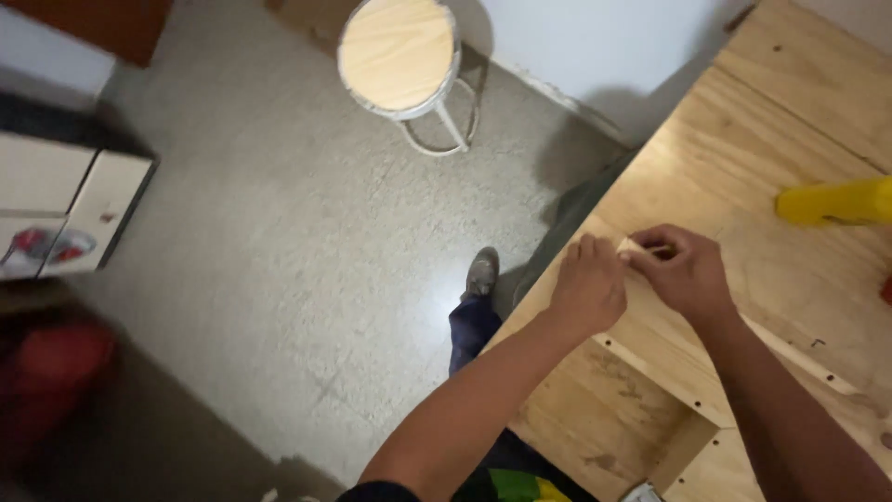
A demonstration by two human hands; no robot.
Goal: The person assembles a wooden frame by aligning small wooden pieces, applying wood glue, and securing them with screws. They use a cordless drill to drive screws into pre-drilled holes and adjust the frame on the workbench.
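My left hand and my right hand meet at the near edge of a plywood workbench. Both hands pinch a small pale strip, which looks like tape or thin paper, held between the fingertips just above the wood. The left hand's fingers are curled over the bench edge. A thin pale strip of wood runs along the bench surface under my right forearm.
A yellow tool lies on the bench at the right. A round wooden stool on a white metal frame stands on the grey floor. A white cabinet is at the left, with something red and blurred below. My shoe shows beside the bench.
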